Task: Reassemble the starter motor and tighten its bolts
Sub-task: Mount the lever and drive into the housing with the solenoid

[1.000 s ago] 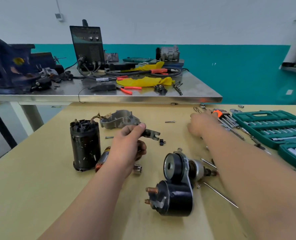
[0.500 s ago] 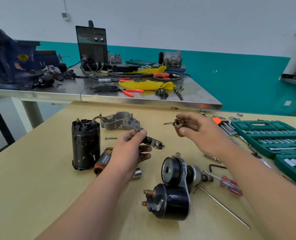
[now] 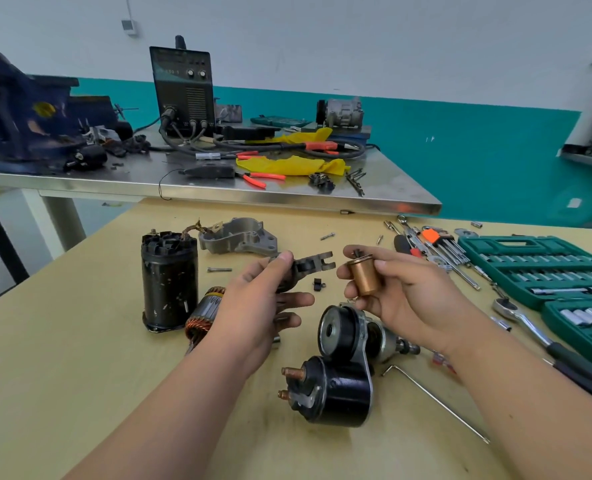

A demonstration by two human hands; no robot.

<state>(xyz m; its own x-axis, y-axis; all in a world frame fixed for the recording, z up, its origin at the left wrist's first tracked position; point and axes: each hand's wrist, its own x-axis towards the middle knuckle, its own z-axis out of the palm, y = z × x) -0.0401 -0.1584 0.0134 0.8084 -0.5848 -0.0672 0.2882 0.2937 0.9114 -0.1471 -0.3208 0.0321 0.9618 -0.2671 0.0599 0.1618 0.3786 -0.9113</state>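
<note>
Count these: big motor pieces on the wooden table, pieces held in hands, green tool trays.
Motor pieces on table: 4 (black can, copper-wound armature, grey cover, black solenoid unit)
Held pieces: 2 (fork lever, left hand; copper plunger, right hand)
Green tool trays: 2 (far tray, near tray)
Total: 8

At frame centre, over a tan table [image 3: 62,358], the left hand [image 3: 253,306] pinches a dark forked lever [image 3: 313,263] and the right hand [image 3: 409,292] grips a copper-coloured cylinder [image 3: 364,277] just beside it, with a black solenoid assembly [image 3: 339,389] below, an upright black motor housing [image 3: 169,282] at left and green socket cases [image 3: 537,265] at right.
</note>
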